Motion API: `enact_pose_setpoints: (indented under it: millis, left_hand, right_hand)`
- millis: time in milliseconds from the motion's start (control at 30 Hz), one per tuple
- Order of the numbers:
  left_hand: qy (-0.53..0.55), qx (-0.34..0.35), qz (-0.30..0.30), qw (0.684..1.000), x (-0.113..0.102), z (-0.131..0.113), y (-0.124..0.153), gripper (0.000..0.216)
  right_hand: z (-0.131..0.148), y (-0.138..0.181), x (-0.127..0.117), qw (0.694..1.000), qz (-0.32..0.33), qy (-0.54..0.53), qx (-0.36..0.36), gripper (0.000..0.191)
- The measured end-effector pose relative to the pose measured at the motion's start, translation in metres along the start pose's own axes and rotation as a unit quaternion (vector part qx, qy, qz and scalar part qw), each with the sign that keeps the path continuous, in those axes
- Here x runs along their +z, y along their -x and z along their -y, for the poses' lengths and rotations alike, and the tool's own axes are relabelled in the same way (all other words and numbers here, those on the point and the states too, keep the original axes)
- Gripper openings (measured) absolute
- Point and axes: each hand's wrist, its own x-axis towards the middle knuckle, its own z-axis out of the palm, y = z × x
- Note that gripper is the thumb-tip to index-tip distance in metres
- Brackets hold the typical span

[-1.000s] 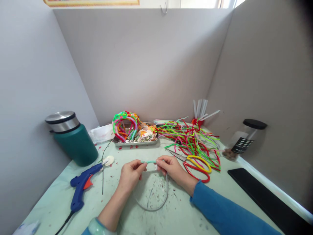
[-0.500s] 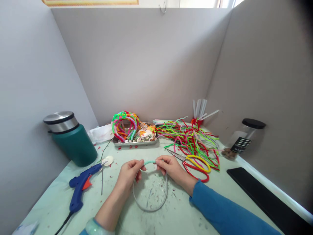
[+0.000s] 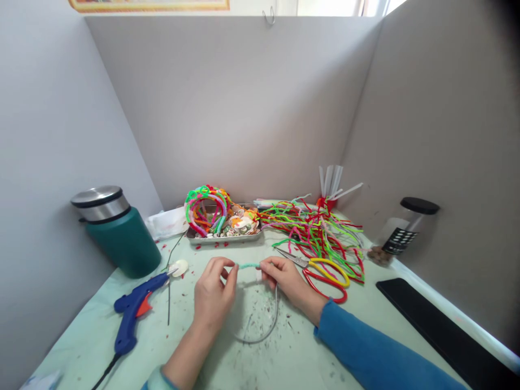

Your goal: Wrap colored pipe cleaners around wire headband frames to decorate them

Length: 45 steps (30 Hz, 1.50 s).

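Note:
A short teal pipe cleaner (image 3: 248, 266) stretches between my two hands above the table. My left hand (image 3: 215, 290) is closed, pinching its left end between thumb and fingertips. My right hand (image 3: 286, 279) is closed on the other end and on one end of a thin grey headband (image 3: 271, 328). The headband curves down toward me, and its left part passes out of sight behind my left hand and wrist. A small pale tab shows beneath my right fingertips. Scissors (image 3: 325, 271) with yellow and red handles lie beside my right hand.
A blue glue gun (image 3: 136, 309) lies left, its nozzle by a white disc (image 3: 179, 268). Behind are a green flask (image 3: 124, 238), a metal tray (image 3: 225, 239) with wrapped headbands (image 3: 206, 211), and loose pipe cleaners (image 3: 317, 227). Right are a jar (image 3: 402, 233) and black strip (image 3: 439, 325).
My left hand has turned and shifted slightly left and down, its fingers now pinching the pipe cleaner's tip. The headband's left side has dropped behind that hand. My right hand has barely moved.

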Motion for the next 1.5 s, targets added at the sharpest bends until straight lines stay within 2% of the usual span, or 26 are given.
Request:
enact_pose_setpoints:
  millis: [100,200,367,500,567,667,767,833,900,967,1033,1100,1167,1267,1500]
  left_hand:
    - [-0.048,0.070,0.021,0.996,0.001,0.002,0.002,0.017]
    - [-0.085,0.090,0.036,0.992,0.004,0.008,0.003,0.020]
    - [-0.099,0.078,0.063,0.990,0.006,0.013,0.004,0.021]
    - [-0.063,0.046,0.076,0.994,0.006,0.012,0.003,0.021]
    - [-0.020,0.004,0.089,0.996,0.006,0.011,0.001,0.019]
    - [0.089,-0.119,0.138,0.979,0.008,0.011,-0.003,0.020]
    - [0.254,-0.242,0.212,0.912,0.010,0.009,-0.006,0.025]
    - [0.330,-0.286,0.238,0.867,0.009,0.008,-0.006,0.028]
    - [0.349,-0.299,0.247,0.853,0.009,0.007,-0.006,0.029]
    - [0.318,-0.284,0.246,0.871,0.008,0.008,-0.005,0.028]
    - [0.246,-0.238,0.236,0.909,0.008,0.009,-0.005,0.024]
    - [0.149,-0.153,0.208,0.955,0.008,0.011,-0.004,0.018]
    - [0.050,-0.060,0.167,0.983,0.007,0.012,-0.002,0.014]
    - [-0.030,0.013,0.119,0.992,0.007,0.014,0.001,0.012]
    - [-0.053,0.061,0.077,0.994,0.007,0.015,0.004,0.015]
  right_hand:
    - [0.000,0.000,0.001,1.000,0.000,-0.002,-0.001,0.029]
    - [0.000,0.000,0.000,1.000,0.002,0.001,-0.005,0.028]
    - [-0.002,0.000,-0.001,1.000,0.014,0.005,-0.009,0.028]
    - [-0.003,0.000,-0.002,1.000,0.019,0.004,-0.013,0.027]
    - [-0.004,0.000,-0.002,1.000,0.023,0.002,-0.013,0.026]
    - [-0.006,0.000,-0.002,0.999,0.029,0.000,-0.012,0.026]
    - [-0.006,-0.001,-0.002,0.999,0.031,0.003,-0.017,0.025]
    - [-0.006,-0.001,-0.001,0.999,0.031,0.004,-0.017,0.025]
    - [-0.006,-0.001,-0.001,0.999,0.029,0.005,-0.014,0.024]
    - [-0.006,-0.001,-0.001,1.000,0.025,0.006,-0.011,0.025]
    - [-0.006,-0.001,-0.001,1.000,0.022,0.006,-0.008,0.025]
    - [-0.006,-0.001,-0.001,1.000,0.022,0.006,-0.005,0.026]
    - [-0.006,-0.001,-0.002,1.000,0.023,0.009,-0.005,0.026]
    - [-0.006,-0.002,-0.002,1.000,0.024,0.011,-0.007,0.025]
    - [-0.006,-0.002,-0.001,1.000,0.022,0.011,-0.001,0.025]
